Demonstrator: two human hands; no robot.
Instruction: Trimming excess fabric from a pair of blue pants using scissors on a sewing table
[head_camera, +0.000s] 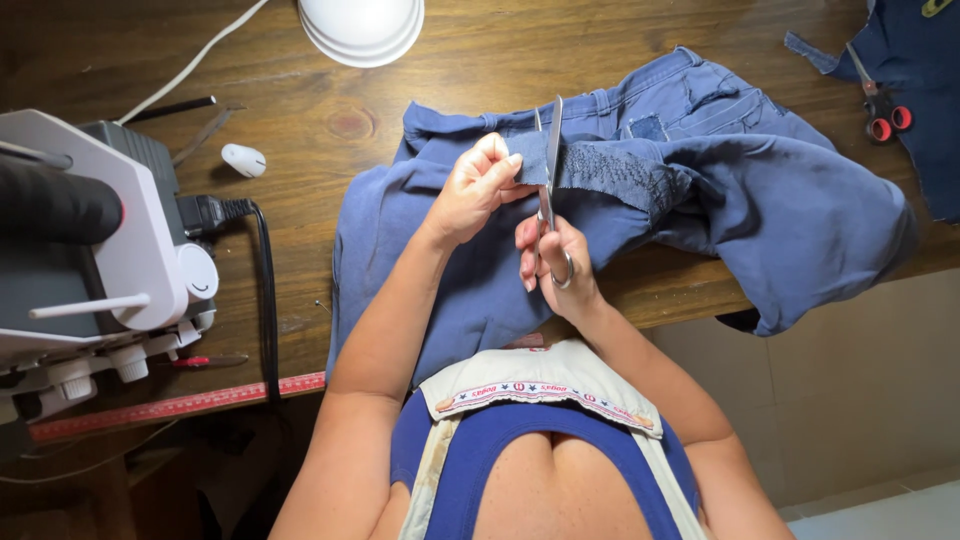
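We pinch the jeans' (620, 190) waistband edge in our left hand (478, 188), lifted taut for the blades | right hand (550, 262) fingers through metal scissors (551, 165) | jeans spread mid-table, right of the sewing machine (100, 250)

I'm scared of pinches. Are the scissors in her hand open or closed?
Open. The scissors in the right hand show two blades spread slightly apart, straddling the blue cloth strip pinched by the left hand.

Blue trousers (700, 190) — crumpled; steel scissors (550, 170) upright
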